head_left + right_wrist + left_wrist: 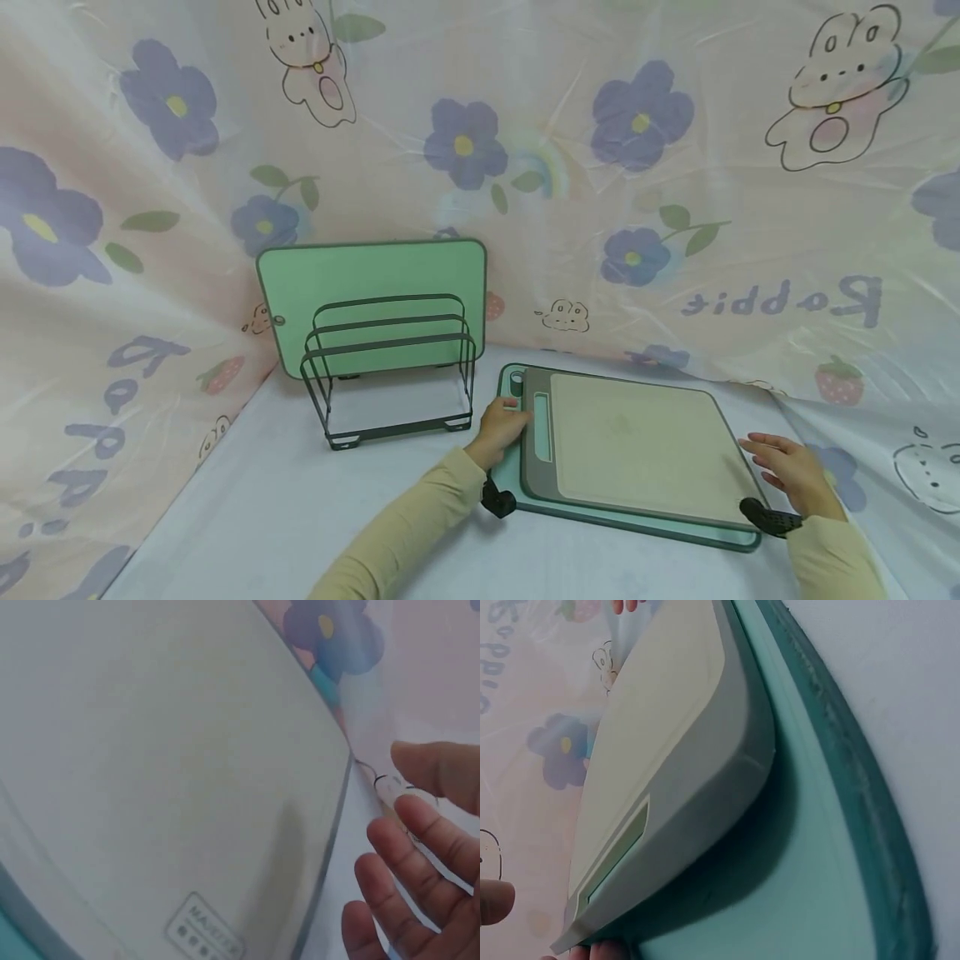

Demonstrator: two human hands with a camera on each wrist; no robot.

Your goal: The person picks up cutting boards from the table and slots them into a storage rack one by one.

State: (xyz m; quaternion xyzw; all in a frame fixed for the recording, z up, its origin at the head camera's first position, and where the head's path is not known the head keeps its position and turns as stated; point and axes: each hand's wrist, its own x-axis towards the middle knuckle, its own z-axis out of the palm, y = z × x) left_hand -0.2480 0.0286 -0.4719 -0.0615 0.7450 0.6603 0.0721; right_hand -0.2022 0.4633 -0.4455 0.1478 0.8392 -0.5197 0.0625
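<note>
A beige cutting board [637, 450] with a grey handle end lies over a larger green cutting board [615, 518]. My left hand [498, 429] is at the handle end; in the left wrist view its fingertips [604, 951] reach under the edge of the beige board, while the thumb stands a little apart above. A shadowed gap shows beneath that raised end. Beside the far right edge of the beige board, my right hand [795, 471] has its fingers spread and loosely bent, holding nothing. A printed label [202, 930] marks the board's corner near it.
To the left stands a dark wire rack [390, 343] with several upright loops. A light green board [367, 271] stands upright in its rear slot. Behind hangs a patterned cloth [540, 233], and a white cloth [247, 500] covers the tabletop.
</note>
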